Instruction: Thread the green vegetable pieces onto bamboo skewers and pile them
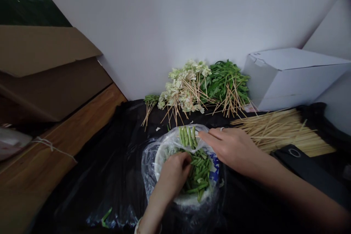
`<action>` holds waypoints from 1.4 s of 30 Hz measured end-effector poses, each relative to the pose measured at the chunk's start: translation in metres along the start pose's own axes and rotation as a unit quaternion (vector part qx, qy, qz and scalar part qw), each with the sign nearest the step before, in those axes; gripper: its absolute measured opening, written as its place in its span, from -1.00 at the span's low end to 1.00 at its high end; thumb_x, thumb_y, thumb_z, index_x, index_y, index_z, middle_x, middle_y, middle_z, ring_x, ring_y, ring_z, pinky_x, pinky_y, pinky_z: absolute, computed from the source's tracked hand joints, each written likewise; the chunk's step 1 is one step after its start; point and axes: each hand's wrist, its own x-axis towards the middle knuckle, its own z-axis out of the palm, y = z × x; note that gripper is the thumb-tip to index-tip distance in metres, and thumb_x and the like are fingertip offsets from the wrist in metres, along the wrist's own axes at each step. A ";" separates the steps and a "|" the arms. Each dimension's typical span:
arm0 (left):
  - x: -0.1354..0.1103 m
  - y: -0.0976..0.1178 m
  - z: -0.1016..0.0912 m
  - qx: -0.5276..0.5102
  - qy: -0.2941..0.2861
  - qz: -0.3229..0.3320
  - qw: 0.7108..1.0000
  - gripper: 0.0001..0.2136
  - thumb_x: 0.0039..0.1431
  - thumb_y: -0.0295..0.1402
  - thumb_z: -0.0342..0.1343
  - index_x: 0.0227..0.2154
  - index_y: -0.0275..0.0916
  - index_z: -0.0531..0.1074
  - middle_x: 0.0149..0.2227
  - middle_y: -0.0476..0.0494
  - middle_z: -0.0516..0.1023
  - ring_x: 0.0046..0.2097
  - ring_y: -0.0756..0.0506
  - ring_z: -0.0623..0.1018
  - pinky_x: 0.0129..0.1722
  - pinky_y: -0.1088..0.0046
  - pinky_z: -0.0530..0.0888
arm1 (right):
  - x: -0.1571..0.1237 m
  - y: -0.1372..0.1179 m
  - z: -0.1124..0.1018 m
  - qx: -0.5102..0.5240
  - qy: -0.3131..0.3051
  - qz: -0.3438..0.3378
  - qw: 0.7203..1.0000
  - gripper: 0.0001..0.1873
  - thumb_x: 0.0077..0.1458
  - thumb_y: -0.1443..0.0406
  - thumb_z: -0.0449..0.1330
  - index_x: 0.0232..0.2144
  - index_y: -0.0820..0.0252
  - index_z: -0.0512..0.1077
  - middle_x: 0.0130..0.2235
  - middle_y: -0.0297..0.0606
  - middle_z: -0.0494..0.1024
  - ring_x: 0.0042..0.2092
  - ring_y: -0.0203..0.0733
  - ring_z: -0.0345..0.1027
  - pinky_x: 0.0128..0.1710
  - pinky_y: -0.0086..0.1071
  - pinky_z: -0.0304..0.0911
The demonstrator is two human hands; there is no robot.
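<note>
My right hand (227,146), a ring on one finger, grips a bamboo skewer at the far rim of the bowl. Several cut green bean pieces (188,136) are threaded side by side on that skewer. Down in the bowl, my left hand (177,170) has its fingers curled together over the loose cut green beans (201,172); what lies between its fingertips is hidden. A clear plastic bag (149,164) lines and surrounds the white bowl (186,200) that holds these beans.
Against the wall lie skewered pale cabbage leaves (183,84), skewered leafy greens (226,80) and a small green bundle (150,98). Bare bamboo skewers (285,131) and a dark phone (309,172) are at right. A white box (296,76) and a cardboard box (49,76) flank the black plastic sheet (109,168).
</note>
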 end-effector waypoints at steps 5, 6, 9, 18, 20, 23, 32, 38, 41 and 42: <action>-0.017 -0.014 -0.021 -0.258 0.026 -0.032 0.965 -0.91 0.05 -0.46 0.21 -0.36 -0.21 0.57 -0.45 -0.09 0.61 -0.38 -0.10 0.55 -0.35 0.43 0.39 | 0.007 0.004 0.013 0.050 0.042 0.009 0.998 -0.70 0.22 0.45 0.00 -0.07 0.27 0.43 -0.32 -0.26 0.54 -0.33 -0.26 0.38 -0.34 -0.39 0.16; -0.020 -0.017 -0.023 -0.319 0.025 -0.048 0.946 -0.88 0.03 -0.42 0.26 -0.32 -0.21 0.60 -0.44 -0.11 0.63 -0.37 -0.11 0.56 -0.34 0.43 0.42 | 0.008 0.006 0.015 0.053 0.044 0.013 0.998 -0.69 0.22 0.46 -0.01 -0.07 0.26 0.43 -0.31 -0.25 0.55 -0.31 -0.25 0.38 -0.32 -0.39 0.17; -0.024 -0.025 -0.026 -0.464 0.035 -0.083 0.881 -0.76 -0.09 -0.33 0.39 -0.29 -0.23 0.64 -0.46 -0.13 0.65 -0.42 -0.07 0.56 -0.39 0.46 0.45 | 0.006 0.006 0.016 0.057 0.044 0.020 0.997 -0.69 0.24 0.44 -0.03 -0.07 0.25 0.44 -0.31 -0.25 0.55 -0.30 -0.25 0.39 -0.31 -0.40 0.19; -0.020 -0.022 -0.027 -0.670 0.054 -0.175 0.720 -0.65 -0.30 -0.34 0.52 -0.35 -0.26 0.64 -0.47 -0.06 0.62 -0.49 0.10 0.52 -0.51 0.71 0.43 | -0.054 -0.058 0.028 0.093 0.090 0.168 0.977 -0.67 0.25 0.44 -0.01 -0.01 0.19 0.43 -0.35 -0.29 0.52 -0.38 -0.30 0.41 -0.35 -0.43 0.26; -0.018 -0.020 -0.027 -0.685 0.046 -0.185 0.704 -0.65 -0.31 -0.34 0.52 -0.35 -0.26 0.64 -0.47 -0.06 0.63 -0.48 0.11 0.52 -0.50 0.72 0.45 | -0.058 -0.070 0.031 0.113 0.095 0.176 0.973 -0.64 0.24 0.47 -0.02 0.00 0.19 0.42 -0.33 -0.28 0.53 -0.38 -0.30 0.41 -0.34 -0.43 0.28; -0.014 -0.017 -0.026 -0.692 0.045 -0.192 0.695 -0.64 -0.33 -0.36 0.53 -0.35 -0.27 0.65 -0.47 -0.07 0.64 -0.46 0.10 0.55 -0.47 0.72 0.47 | -0.054 -0.076 0.031 0.123 0.100 0.178 0.971 -0.63 0.24 0.48 -0.03 0.00 0.20 0.43 -0.33 -0.26 0.53 -0.36 -0.28 0.43 -0.33 -0.41 0.31; -0.011 -0.008 -0.022 -0.707 0.028 -0.162 0.688 -0.70 -0.29 -0.40 0.51 -0.38 -0.25 0.65 -0.49 -0.04 0.65 -0.48 0.11 0.54 -0.43 0.70 0.49 | -0.052 -0.075 0.026 0.117 0.095 0.171 0.974 -0.63 0.23 0.49 -0.03 -0.01 0.24 0.44 -0.36 -0.26 0.52 -0.37 -0.26 0.43 -0.37 -0.39 0.34; -0.014 -0.009 -0.020 -0.705 0.027 -0.162 0.690 -0.72 -0.28 -0.40 0.51 -0.40 -0.24 0.66 -0.49 -0.05 0.65 -0.47 0.10 0.55 -0.43 0.70 0.48 | -0.055 -0.077 0.027 0.125 0.104 0.178 0.971 -0.63 0.23 0.50 -0.02 -0.01 0.23 0.43 -0.35 -0.26 0.53 -0.36 -0.27 0.44 -0.34 -0.39 0.36; -0.016 -0.009 -0.020 -0.706 0.029 -0.162 0.689 -0.72 -0.29 -0.40 0.51 -0.40 -0.24 0.66 -0.49 -0.05 0.65 -0.47 0.10 0.54 -0.43 0.70 0.47 | -0.055 -0.078 0.026 0.125 0.103 0.174 0.971 -0.64 0.23 0.49 -0.02 -0.02 0.24 0.44 -0.36 -0.25 0.54 -0.35 -0.26 0.45 -0.34 -0.40 0.37; -0.017 -0.009 -0.020 -0.707 0.029 -0.161 0.688 -0.72 -0.29 -0.41 0.51 -0.40 -0.24 0.66 -0.50 -0.05 0.64 -0.47 0.10 0.54 -0.43 0.70 0.47 | -0.055 -0.079 0.026 0.124 0.104 0.174 0.971 -0.64 0.23 0.49 -0.02 -0.02 0.24 0.44 -0.36 -0.25 0.54 -0.35 -0.26 0.45 -0.33 -0.40 0.37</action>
